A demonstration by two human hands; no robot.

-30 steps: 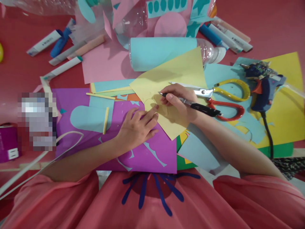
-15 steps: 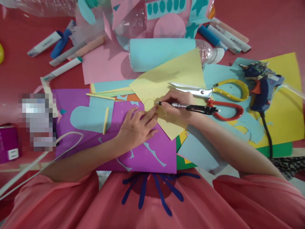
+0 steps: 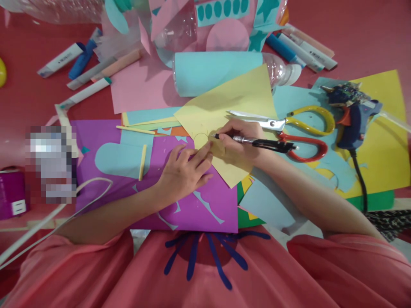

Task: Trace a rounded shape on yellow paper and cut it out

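Observation:
A black pen (image 3: 266, 144) is pinched in my right hand (image 3: 240, 136), its tip at a thin curved line on the pale yellow paper (image 3: 240, 94). My left hand (image 3: 186, 170) lies flat with fingers spread, the fingertips on the paper's lower left edge and the rest over a purple sheet (image 3: 109, 201). On the purple sheet are a light blue rounded cutout (image 3: 118, 160), a narrow yellow strip (image 3: 142, 162) and thin blue scraps. Scissors (image 3: 282, 125) with one yellow and one red handle lie just beyond my right hand, blades across the yellow paper.
Behind the paper lies a plastic bottle (image 3: 218, 73) wrapped in light blue paper. A blue glue gun (image 3: 355, 122) with a cord rests at right on yellow card (image 3: 385, 158). Markers (image 3: 85, 93) lie left and right. A white cable (image 3: 48, 224) crosses the lower left.
The pen tip has shifted very slightly to the right and up with my right hand. My left hand stays in place.

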